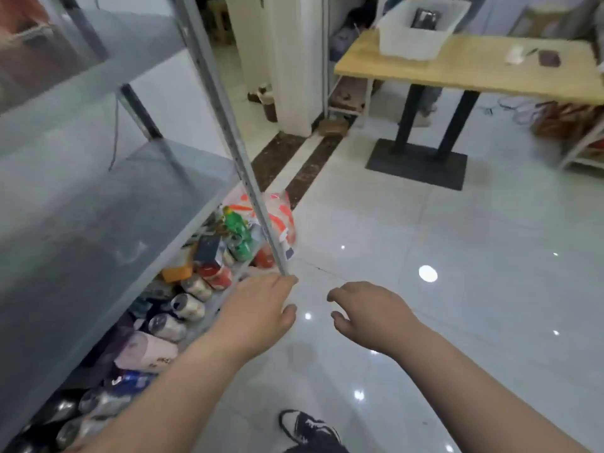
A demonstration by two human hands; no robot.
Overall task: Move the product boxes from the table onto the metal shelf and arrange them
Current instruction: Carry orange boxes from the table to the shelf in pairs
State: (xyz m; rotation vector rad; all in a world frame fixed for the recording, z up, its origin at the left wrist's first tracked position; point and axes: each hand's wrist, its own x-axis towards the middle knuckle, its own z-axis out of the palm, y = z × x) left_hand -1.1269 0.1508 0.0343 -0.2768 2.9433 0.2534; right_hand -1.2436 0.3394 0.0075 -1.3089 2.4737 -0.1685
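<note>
Grip: nothing is held. The left hand (261,308) and right hand (369,313) are kept low over the tiled floor (441,223), palms down, fingers loosely curled and apart.

Left hand: placed at the foot of the front post (228,125) of the metal shelf (130,191); whether they touch cannot be told.

Boxes: a small orange box (176,273) and a dark box (207,248) are seen on the lowest level of the shelf, at the left, among cans (188,305) laid on their sides and a green bottle (237,223). An orange-and-white bag (281,217) is set at the far end of that level.

Upper levels: grey sheet metal; contents are blurred.

Table (474,73): a wooden top on dark legs, far right, well apart from the shelf. A white plastic tub (415,40) is set on its left end, with something dark inside.

Near edge: a black shoe (310,429) on the floor between the forearms.
</note>
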